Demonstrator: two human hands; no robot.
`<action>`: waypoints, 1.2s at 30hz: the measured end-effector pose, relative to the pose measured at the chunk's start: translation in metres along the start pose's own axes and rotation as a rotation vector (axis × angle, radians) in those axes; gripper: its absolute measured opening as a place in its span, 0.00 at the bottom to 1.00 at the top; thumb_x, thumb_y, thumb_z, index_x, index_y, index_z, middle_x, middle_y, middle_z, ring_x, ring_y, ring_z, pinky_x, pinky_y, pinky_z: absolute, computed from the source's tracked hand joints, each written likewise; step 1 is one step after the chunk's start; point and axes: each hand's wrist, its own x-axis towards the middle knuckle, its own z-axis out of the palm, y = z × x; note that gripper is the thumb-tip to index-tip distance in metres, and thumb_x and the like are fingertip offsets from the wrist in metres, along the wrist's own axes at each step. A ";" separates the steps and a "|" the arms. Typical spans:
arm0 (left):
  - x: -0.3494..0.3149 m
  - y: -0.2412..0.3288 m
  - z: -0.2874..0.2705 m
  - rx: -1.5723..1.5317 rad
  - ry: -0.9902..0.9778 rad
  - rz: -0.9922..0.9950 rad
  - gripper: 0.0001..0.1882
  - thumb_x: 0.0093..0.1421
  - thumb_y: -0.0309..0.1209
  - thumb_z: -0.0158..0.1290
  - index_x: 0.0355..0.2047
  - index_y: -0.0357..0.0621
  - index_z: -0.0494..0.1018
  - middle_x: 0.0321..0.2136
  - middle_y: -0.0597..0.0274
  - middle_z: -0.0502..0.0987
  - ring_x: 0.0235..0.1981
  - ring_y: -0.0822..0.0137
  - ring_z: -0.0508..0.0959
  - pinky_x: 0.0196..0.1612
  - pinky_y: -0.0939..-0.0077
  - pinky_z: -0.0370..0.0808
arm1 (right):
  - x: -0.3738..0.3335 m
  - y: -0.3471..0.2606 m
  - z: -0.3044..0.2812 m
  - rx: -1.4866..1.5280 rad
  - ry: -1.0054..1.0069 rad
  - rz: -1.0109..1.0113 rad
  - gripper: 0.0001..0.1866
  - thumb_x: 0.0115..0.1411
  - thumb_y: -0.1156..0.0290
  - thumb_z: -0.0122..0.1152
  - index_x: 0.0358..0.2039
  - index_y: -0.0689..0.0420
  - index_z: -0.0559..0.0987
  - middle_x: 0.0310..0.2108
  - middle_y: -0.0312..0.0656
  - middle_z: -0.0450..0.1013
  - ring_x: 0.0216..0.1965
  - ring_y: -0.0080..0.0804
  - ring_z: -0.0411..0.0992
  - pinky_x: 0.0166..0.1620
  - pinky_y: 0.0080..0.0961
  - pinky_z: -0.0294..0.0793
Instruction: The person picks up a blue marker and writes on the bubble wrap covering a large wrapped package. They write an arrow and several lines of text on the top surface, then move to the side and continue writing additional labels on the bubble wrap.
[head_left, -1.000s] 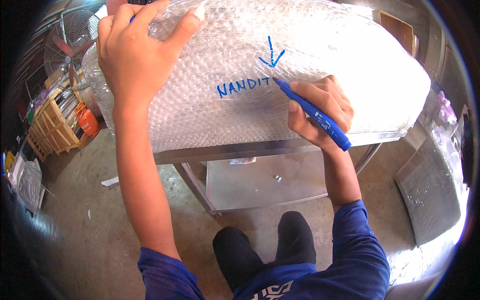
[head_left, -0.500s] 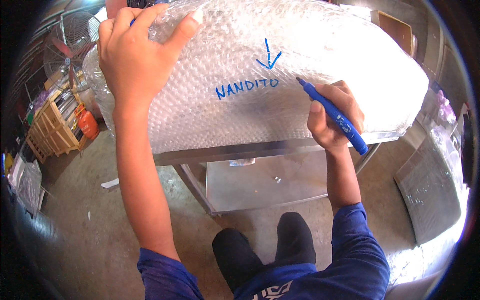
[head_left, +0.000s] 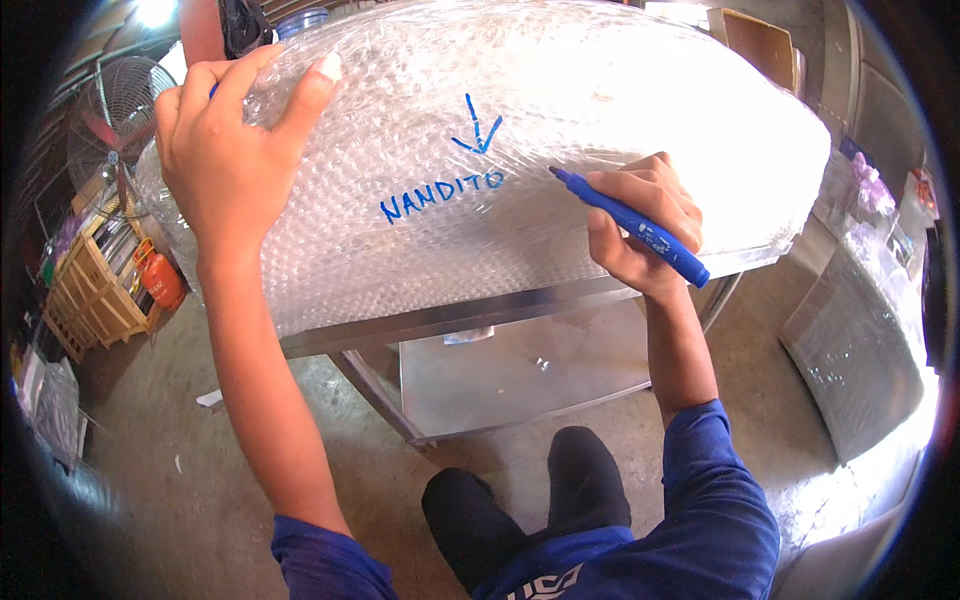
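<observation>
Right hand (head_left: 666, 200) grips blue marker (head_left: 655, 238), just right of blue lettering (head_left: 445, 193) on bubble-wrapped bundle (head_left: 370, 130); marker's long axis slants, tip end nearest lettering; can't tell tip contact. Left hand (head_left: 225, 140) splayed on bundle, left of and beyond lettering, farther from marker.

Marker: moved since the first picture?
Yes, rightward: the marker had its tip just below the point of the arrow on the wrap; now its tip is clear to the right.
</observation>
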 end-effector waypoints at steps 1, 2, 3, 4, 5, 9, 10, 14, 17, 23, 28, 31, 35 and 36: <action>0.000 0.000 0.000 0.002 -0.004 -0.002 0.25 0.53 0.56 0.66 0.42 0.52 0.85 0.38 0.66 0.80 0.44 0.60 0.74 0.50 0.64 0.73 | 0.000 0.000 0.001 -0.008 0.007 0.003 0.09 0.55 0.74 0.67 0.36 0.62 0.82 0.25 0.41 0.79 0.24 0.30 0.74 0.34 0.27 0.71; 0.000 0.000 0.000 0.003 -0.010 -0.005 0.25 0.53 0.56 0.66 0.42 0.51 0.85 0.38 0.66 0.80 0.44 0.59 0.74 0.50 0.64 0.73 | 0.000 0.000 0.001 -0.016 0.013 0.006 0.09 0.54 0.74 0.67 0.36 0.62 0.83 0.24 0.41 0.79 0.24 0.30 0.74 0.34 0.27 0.71; 0.000 0.001 0.000 0.000 -0.011 -0.007 0.26 0.53 0.56 0.66 0.42 0.51 0.85 0.38 0.66 0.80 0.44 0.59 0.74 0.50 0.64 0.73 | 0.000 -0.001 0.001 -0.029 0.002 0.012 0.09 0.54 0.74 0.67 0.36 0.62 0.83 0.24 0.40 0.79 0.24 0.30 0.74 0.34 0.27 0.71; 0.000 0.001 0.000 -0.004 -0.012 -0.010 0.26 0.53 0.57 0.66 0.42 0.51 0.85 0.39 0.66 0.79 0.44 0.59 0.74 0.50 0.64 0.73 | 0.000 -0.001 0.000 -0.030 -0.007 -0.011 0.09 0.54 0.74 0.68 0.36 0.62 0.83 0.24 0.40 0.79 0.24 0.29 0.74 0.34 0.27 0.71; 0.000 0.001 0.000 -0.008 -0.013 -0.013 0.26 0.53 0.57 0.66 0.42 0.51 0.85 0.39 0.66 0.79 0.45 0.60 0.74 0.50 0.64 0.73 | 0.000 -0.001 0.000 -0.037 -0.032 -0.032 0.09 0.54 0.73 0.68 0.36 0.61 0.83 0.24 0.39 0.79 0.24 0.29 0.74 0.34 0.27 0.71; 0.000 -0.001 0.000 0.020 -0.028 -0.007 0.27 0.54 0.58 0.64 0.43 0.52 0.85 0.39 0.67 0.79 0.45 0.60 0.74 0.50 0.63 0.72 | -0.001 0.001 0.003 -0.021 0.041 -0.017 0.09 0.55 0.72 0.68 0.36 0.60 0.83 0.24 0.39 0.79 0.24 0.28 0.74 0.33 0.26 0.70; 0.000 -0.001 0.001 0.024 -0.030 -0.003 0.27 0.54 0.59 0.64 0.43 0.52 0.85 0.39 0.67 0.79 0.45 0.60 0.74 0.50 0.63 0.72 | -0.002 0.002 0.003 -0.022 0.043 -0.022 0.09 0.55 0.71 0.68 0.36 0.60 0.83 0.24 0.38 0.79 0.24 0.28 0.74 0.33 0.26 0.70; 0.000 -0.002 0.001 0.032 -0.035 0.001 0.27 0.54 0.59 0.64 0.43 0.52 0.85 0.39 0.67 0.79 0.44 0.60 0.74 0.50 0.63 0.72 | -0.002 0.004 0.002 -0.001 0.036 -0.023 0.09 0.56 0.71 0.68 0.36 0.61 0.83 0.24 0.38 0.79 0.23 0.28 0.73 0.33 0.26 0.70; 0.000 -0.002 0.002 0.016 -0.026 0.004 0.26 0.54 0.58 0.64 0.43 0.52 0.85 0.39 0.66 0.79 0.45 0.60 0.74 0.50 0.63 0.72 | -0.003 0.004 0.000 -0.016 -0.007 -0.040 0.09 0.56 0.71 0.68 0.36 0.62 0.83 0.24 0.38 0.79 0.23 0.28 0.72 0.32 0.26 0.70; 0.001 -0.001 0.001 0.027 -0.029 0.001 0.25 0.55 0.57 0.65 0.43 0.53 0.85 0.39 0.66 0.79 0.46 0.59 0.74 0.51 0.63 0.73 | -0.006 0.005 -0.007 0.078 0.068 0.080 0.09 0.56 0.74 0.68 0.36 0.65 0.82 0.24 0.44 0.79 0.25 0.30 0.74 0.29 0.25 0.73; 0.000 -0.002 0.000 0.039 -0.053 -0.010 0.25 0.55 0.57 0.64 0.43 0.54 0.85 0.40 0.66 0.80 0.46 0.59 0.74 0.50 0.63 0.73 | -0.006 0.008 -0.014 0.030 -0.023 0.053 0.09 0.56 0.73 0.68 0.37 0.63 0.83 0.25 0.42 0.80 0.26 0.30 0.76 0.32 0.25 0.75; 0.001 -0.005 0.000 0.053 -0.060 0.010 0.25 0.55 0.57 0.64 0.44 0.55 0.85 0.40 0.67 0.80 0.45 0.59 0.74 0.50 0.62 0.73 | -0.006 0.008 -0.008 0.010 -0.011 0.029 0.09 0.56 0.72 0.68 0.36 0.61 0.84 0.25 0.40 0.80 0.26 0.29 0.75 0.33 0.25 0.75; 0.000 -0.006 0.002 0.046 -0.047 0.012 0.25 0.56 0.58 0.63 0.44 0.55 0.85 0.40 0.67 0.80 0.45 0.59 0.74 0.50 0.62 0.73 | -0.004 0.008 -0.006 0.013 -0.010 0.006 0.09 0.56 0.71 0.68 0.37 0.61 0.84 0.25 0.39 0.80 0.26 0.28 0.75 0.32 0.24 0.74; 0.000 -0.007 0.002 0.045 -0.049 0.011 0.25 0.56 0.58 0.63 0.44 0.55 0.85 0.40 0.67 0.80 0.45 0.59 0.74 0.50 0.62 0.73 | -0.004 0.008 -0.007 0.016 -0.023 -0.001 0.09 0.56 0.71 0.68 0.37 0.61 0.84 0.25 0.39 0.80 0.25 0.28 0.75 0.32 0.24 0.74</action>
